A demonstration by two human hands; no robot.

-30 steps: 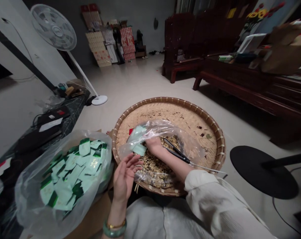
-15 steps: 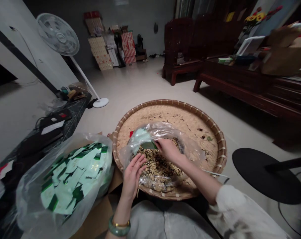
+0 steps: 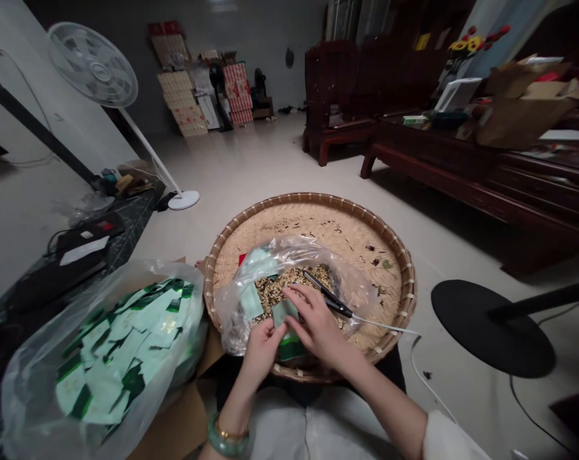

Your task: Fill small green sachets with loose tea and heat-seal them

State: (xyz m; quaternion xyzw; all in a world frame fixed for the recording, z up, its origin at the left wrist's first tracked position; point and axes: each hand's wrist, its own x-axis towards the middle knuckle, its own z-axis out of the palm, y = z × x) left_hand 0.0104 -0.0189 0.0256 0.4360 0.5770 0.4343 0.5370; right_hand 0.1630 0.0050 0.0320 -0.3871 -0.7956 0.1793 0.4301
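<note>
Pinched between both my hands is a small green packet (image 3: 285,312), held low over the near rim of the round woven bamboo tray (image 3: 308,214). My left hand (image 3: 263,350) grips its lower left side, and my right hand (image 3: 314,322) holds its right side with the fingertips. Beneath them an open clear plastic bag (image 3: 232,319) on the tray contains a dried loose mix (image 3: 289,280) of dark and pale yellow bits. A pale green packet (image 3: 251,301) lies on the mix at the left. Beyond my right hand rests a slim black corded tool (image 3: 328,295), like a hair straightener.
Left of the tray, a large plastic bag (image 3: 23,377) full of green packets (image 3: 136,338) sits in a cardboard box (image 3: 174,425). A black round stand base (image 3: 490,329) is at the right. A white fan (image 3: 95,67) and a dark wooden table (image 3: 461,179) stand farther off.
My right hand has come back toward me out of the bag with the green packet. My left hand, open before, now grips it too. The black tool has come into sight.
</note>
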